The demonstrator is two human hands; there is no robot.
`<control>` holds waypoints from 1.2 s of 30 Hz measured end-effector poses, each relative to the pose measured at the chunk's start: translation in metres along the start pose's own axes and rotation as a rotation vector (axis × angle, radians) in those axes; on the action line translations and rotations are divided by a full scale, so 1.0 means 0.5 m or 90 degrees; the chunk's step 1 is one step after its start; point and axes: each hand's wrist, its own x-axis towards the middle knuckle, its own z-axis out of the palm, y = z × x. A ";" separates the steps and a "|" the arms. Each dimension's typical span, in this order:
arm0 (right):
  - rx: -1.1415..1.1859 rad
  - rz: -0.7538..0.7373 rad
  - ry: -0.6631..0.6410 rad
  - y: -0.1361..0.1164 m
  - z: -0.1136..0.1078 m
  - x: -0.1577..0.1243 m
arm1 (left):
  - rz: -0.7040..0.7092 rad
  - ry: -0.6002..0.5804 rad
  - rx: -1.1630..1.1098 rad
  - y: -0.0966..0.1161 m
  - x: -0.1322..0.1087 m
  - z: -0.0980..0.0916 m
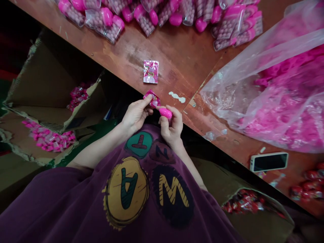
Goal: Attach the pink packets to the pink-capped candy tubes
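My left hand (135,114) pinches a small pink foil packet (152,99) at the table's near edge. My right hand (172,126) is closed round a pink plastic egg-shaped capsule (165,112), held right beside the packet. A second pink packet (151,71) lies flat on the brown wooden table (182,57) just beyond my hands. Both hands hover over my lap, above a purple shirt with round printed letters.
Several clear tubes with pink caps (162,13) lie along the table's far side. A big clear bag of pink parts (278,91) fills the right. A phone (268,161) lies near the edge. Cardboard boxes (48,98) with pink packets stand at left; a box of red items (248,202) at lower right.
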 end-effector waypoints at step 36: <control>-0.290 -0.248 -0.084 0.004 -0.030 0.000 | 0.045 -0.041 0.052 0.004 -0.022 0.006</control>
